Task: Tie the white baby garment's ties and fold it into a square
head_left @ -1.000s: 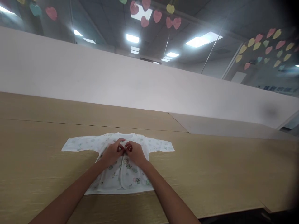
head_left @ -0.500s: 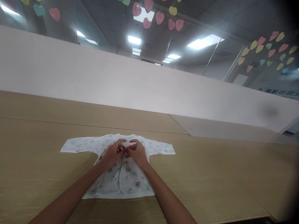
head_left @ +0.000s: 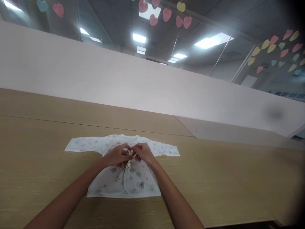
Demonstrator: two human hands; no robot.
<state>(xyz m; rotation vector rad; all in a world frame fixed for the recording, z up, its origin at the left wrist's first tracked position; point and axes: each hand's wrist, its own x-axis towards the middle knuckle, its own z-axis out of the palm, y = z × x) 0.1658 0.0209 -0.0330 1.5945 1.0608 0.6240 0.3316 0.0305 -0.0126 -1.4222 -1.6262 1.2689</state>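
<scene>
A white long-sleeved baby shirt (head_left: 143,178) with small animal prints lies flat, its neckline away from me and its sleeves spread to both sides. My left hand (head_left: 119,155) is over the upper chest, thumb and index finger curved around the front opening, other fingers tucked under. Close against it, my right hand (head_left: 143,153) has its fingers bent and pinched at the same spot. Both hands seem to grip the shirt's front edge, though the fingers hide the exact hold. A round button (head_left: 129,165) shows just below my hands on the front opening.
The shirt rests on a wood-grain table (head_left: 226,178) with panel seams. Behind it stands a low white partition (head_left: 107,76), with glass above bearing heart-shaped paper notes (head_left: 167,14). A dark gap shows at the table's near right edge.
My fingers have shifted slightly toward the hem, and the left thumb and index finger are now farther apart. The shirt's front is drawn up a little. The camera view has tilted slightly.
</scene>
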